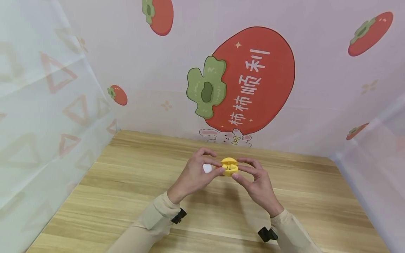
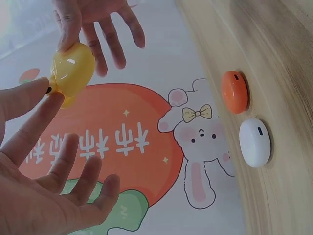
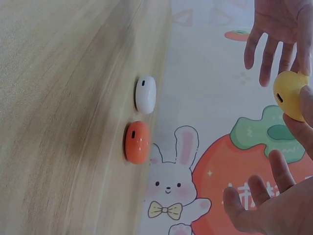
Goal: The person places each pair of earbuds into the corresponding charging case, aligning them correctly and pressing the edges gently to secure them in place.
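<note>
A yellow earbud case (image 1: pixel 230 173) is held up in front of me with its lid raised in the head view. My right hand (image 1: pixel 260 188) grips the case between thumb and fingers at its right side. At its left edge, my left hand (image 1: pixel 193 174) pinches a small yellow earbud (image 2: pixel 53 86) with a black spot, between thumb and index finger; it overlaps the case. The other left fingers are spread. In the left wrist view, the case (image 2: pixel 74 71) shows its glossy rounded shell.
A white case (image 2: pixel 255 143) and an orange case (image 2: pixel 235 92) lie side by side on the wooden table (image 1: pixel 133 196), near its back edge. Behind them stands a wall sheet (image 1: pixel 152 70) printed with persimmons and a rabbit. Another printed sheet (image 1: pixel 34 116) stands at the left.
</note>
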Demonstrator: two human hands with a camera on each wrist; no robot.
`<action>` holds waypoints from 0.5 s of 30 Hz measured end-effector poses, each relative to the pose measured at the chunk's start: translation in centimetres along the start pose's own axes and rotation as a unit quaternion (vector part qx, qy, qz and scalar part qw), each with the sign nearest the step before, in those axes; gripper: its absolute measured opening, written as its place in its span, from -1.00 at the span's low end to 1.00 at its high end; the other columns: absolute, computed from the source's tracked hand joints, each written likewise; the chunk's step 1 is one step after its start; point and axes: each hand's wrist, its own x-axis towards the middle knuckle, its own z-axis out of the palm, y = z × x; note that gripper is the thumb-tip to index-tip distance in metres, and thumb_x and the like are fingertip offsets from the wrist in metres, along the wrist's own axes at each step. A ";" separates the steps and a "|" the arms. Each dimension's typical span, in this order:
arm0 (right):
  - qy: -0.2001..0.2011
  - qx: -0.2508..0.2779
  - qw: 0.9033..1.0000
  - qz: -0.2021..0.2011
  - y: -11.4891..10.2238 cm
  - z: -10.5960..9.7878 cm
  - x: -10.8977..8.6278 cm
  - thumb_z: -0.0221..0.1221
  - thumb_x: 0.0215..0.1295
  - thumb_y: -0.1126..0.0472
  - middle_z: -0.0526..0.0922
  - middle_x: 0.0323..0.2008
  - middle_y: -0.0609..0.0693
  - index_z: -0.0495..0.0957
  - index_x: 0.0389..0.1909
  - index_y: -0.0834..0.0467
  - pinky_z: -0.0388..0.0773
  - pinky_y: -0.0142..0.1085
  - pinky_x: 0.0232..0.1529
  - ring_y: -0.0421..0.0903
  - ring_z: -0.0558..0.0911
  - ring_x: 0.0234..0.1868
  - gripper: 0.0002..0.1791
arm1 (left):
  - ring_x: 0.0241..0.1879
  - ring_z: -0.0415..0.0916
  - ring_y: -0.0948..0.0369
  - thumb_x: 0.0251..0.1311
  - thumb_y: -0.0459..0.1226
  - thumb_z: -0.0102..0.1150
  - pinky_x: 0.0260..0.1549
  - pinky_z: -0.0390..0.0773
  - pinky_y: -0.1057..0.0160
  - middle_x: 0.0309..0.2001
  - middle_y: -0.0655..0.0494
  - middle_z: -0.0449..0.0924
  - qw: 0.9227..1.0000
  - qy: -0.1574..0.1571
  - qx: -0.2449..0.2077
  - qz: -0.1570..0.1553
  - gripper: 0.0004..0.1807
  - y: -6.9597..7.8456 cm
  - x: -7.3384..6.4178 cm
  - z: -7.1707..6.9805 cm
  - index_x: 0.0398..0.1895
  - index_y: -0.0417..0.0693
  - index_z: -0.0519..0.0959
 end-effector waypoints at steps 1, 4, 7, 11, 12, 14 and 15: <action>0.000 0.000 1.000 -0.001 0.0 0.0 0.0 0.39 0.23 0.35 0.53 0.18 0.14 0.74 -0.01 0.24 0.26 0.28 0.20 0.07 0.40 0.26 -0.71 | 0.11 0.44 0.06 0.18 -0.23 0.46 0.10 0.42 -0.03 0.03 0.04 0.53 1.000 0.001 0.000 -0.002 -0.86 0.0 0.0 0.0 -0.24 -0.08 0.82; 0.000 0.003 1.000 -0.001 0.0 0.0 0.0 0.39 0.24 0.36 0.53 0.17 0.13 0.74 -0.02 0.25 0.26 0.27 0.21 0.08 0.41 0.26 -0.72 | 0.11 0.44 0.06 0.19 -0.24 0.45 0.09 0.41 -0.04 0.02 0.03 0.53 1.000 0.006 0.002 -0.007 -0.88 0.1 0.1 0.1 -0.27 -0.08 0.82; -0.001 0.006 1.000 -0.005 -0.1 0.1 0.0 0.38 0.24 0.37 0.54 0.17 0.13 0.74 -0.02 0.24 0.25 0.27 0.21 0.08 0.41 0.26 -0.72 | 0.08 0.46 0.05 0.18 -0.26 0.46 0.05 0.42 -0.02 0.00 0.02 0.55 1.000 0.013 0.008 -0.003 -0.90 0.1 0.2 0.2 -0.29 -0.08 0.82; 0.001 0.006 1.000 -0.014 -0.1 0.2 0.0 0.38 0.23 0.39 0.54 0.17 0.15 0.74 -0.03 0.25 0.25 0.27 0.21 0.10 0.42 0.25 -0.73 | 0.04 0.47 0.07 0.16 -0.28 0.47 -0.01 0.42 0.02 -0.05 0.04 0.56 1.000 0.022 0.021 -0.002 -0.93 0.0 0.2 0.4 -0.32 -0.08 0.83; 0.001 0.007 1.000 -0.015 -0.1 0.2 0.0 0.38 0.23 0.39 0.54 0.17 0.14 0.74 -0.03 0.24 0.25 0.27 0.21 0.09 0.42 0.25 -0.73 | 0.04 0.47 0.07 0.16 -0.28 0.47 -0.02 0.41 0.03 -0.06 0.05 0.57 0.999 0.022 0.022 -0.005 -0.93 -0.1 0.2 0.4 -0.32 -0.07 0.83; 0.002 0.006 1.000 -0.015 -0.1 0.2 0.0 0.38 0.23 0.39 0.54 0.17 0.14 0.75 -0.03 0.24 0.25 0.27 0.21 0.09 0.41 0.25 -0.73 | 0.04 0.46 0.07 0.16 -0.28 0.47 -0.01 0.40 0.03 -0.06 0.06 0.57 0.999 0.022 0.025 -0.010 -0.92 -0.1 0.2 0.4 -0.31 -0.07 0.83; 0.003 0.005 1.000 -0.015 0.0 0.2 0.0 0.38 0.23 0.38 0.54 0.17 0.13 0.75 -0.03 0.24 0.25 0.27 0.21 0.09 0.41 0.25 -0.73 | 0.04 0.46 0.07 0.16 -0.28 0.47 -0.01 0.40 0.02 -0.06 0.07 0.57 0.999 0.020 0.025 -0.013 -0.91 -0.1 0.2 0.3 -0.30 -0.08 0.83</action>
